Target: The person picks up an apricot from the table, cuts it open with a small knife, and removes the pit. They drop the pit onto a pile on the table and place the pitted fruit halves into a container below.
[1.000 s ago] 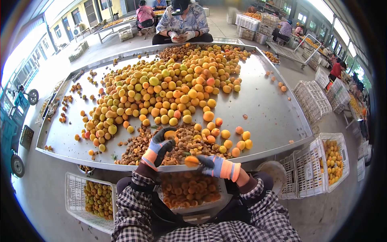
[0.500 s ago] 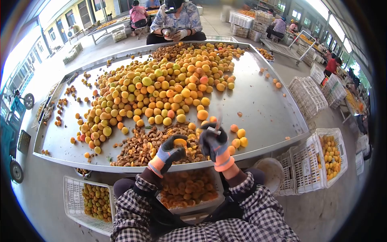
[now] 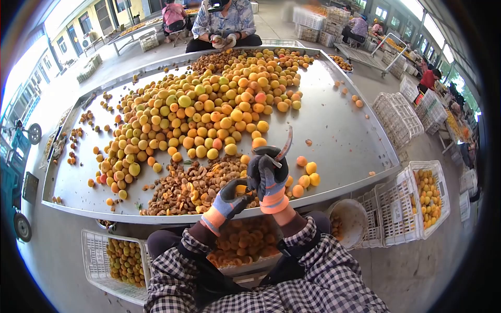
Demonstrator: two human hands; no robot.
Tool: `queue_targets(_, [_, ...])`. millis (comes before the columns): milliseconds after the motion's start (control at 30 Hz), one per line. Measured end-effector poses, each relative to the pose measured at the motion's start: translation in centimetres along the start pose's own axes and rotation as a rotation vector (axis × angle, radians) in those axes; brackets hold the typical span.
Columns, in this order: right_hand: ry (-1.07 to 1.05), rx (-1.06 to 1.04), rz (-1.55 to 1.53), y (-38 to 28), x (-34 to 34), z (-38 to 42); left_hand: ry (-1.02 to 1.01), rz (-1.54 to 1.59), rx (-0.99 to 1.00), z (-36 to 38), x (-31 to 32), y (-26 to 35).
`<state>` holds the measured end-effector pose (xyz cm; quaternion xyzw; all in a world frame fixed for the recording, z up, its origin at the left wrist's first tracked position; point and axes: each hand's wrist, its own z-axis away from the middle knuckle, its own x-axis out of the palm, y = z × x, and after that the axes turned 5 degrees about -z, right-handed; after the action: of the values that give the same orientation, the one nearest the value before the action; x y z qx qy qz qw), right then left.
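My gloved left hand (image 3: 232,200) is closed round an apricot (image 3: 241,188), of which only an orange part shows. Touching it, my gloved right hand (image 3: 267,175) grips a curved knife (image 3: 285,144) whose blade points up and away from me. Both hands are above the near edge of the metal table (image 3: 344,151). Beside the left hand lies a heap of brown pits (image 3: 182,190). Beyond that spreads a large pile of whole apricots (image 3: 203,112), and a few loose ones (image 3: 304,181) lie right of my right hand.
Below my hands, a crate holds apricot halves (image 3: 244,242). Crates of apricots stand at the left (image 3: 94,255) and right (image 3: 441,193); a white bucket (image 3: 360,224) is near my right knee. A co-worker (image 3: 224,23) sits across the table.
My left hand has moved right and my right hand slightly left, so they now meet. The knife blade, blurred before, shows clearly. The view has shifted a little.
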<state>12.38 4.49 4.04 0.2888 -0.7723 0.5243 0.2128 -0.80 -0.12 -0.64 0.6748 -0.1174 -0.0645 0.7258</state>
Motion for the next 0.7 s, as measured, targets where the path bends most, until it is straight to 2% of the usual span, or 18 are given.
queue_targets(67, [-0.014,-0.016,-0.024,0.5,-0.1,0.3,0.006,-0.001,-0.045,0.0,0.2,0.2])
queue_targets(133, [-0.023,-0.031,-0.049,0.7,0.1,0.4,0.059,-0.248,0.102,-0.1,0.5,0.1])
queue_targets(233, [0.035,-0.029,-0.014,1.1,0.6,0.3,0.071,-0.174,0.173,-0.6,0.4,-0.7])
queue_targets(300, [0.179,-0.028,0.014,2.2,0.3,0.2,0.061,-0.11,0.225,-0.9,0.0,-1.1])
queue_targets(433, [0.196,0.174,-0.105,2.1,0.3,-0.3,0.039,-0.531,0.369,-0.8,-0.9,1.3])
queue_targets(467, [0.216,0.134,-0.092,2.9,0.1,-0.6,0.028,-0.545,0.383,-0.9,-0.9,1.8])
queue_targets(500, [0.282,0.094,-0.077,3.7,0.1,-0.9,0.054,-0.742,0.355,-0.9,-1.3,2.2])
queue_targets(567, [0.217,0.227,-0.324,3.6,-0.5,-1.4,-0.01,-0.668,0.322,-1.6,-2.1,2.1])
queue_targets(600, [0.218,0.226,-0.324,3.7,-0.6,-1.6,-0.011,-0.669,0.321,-1.7,-2.3,1.8])
queue_targets(667, [0.366,0.191,-0.231,4.6,-1.3,-2.1,0.131,-0.979,0.229,-1.9,-2.5,1.5])
queue_targets(700, [0.366,0.192,-0.231,5.3,-2.3,-2.4,0.132,-0.979,0.228,-1.8,-2.7,1.6])
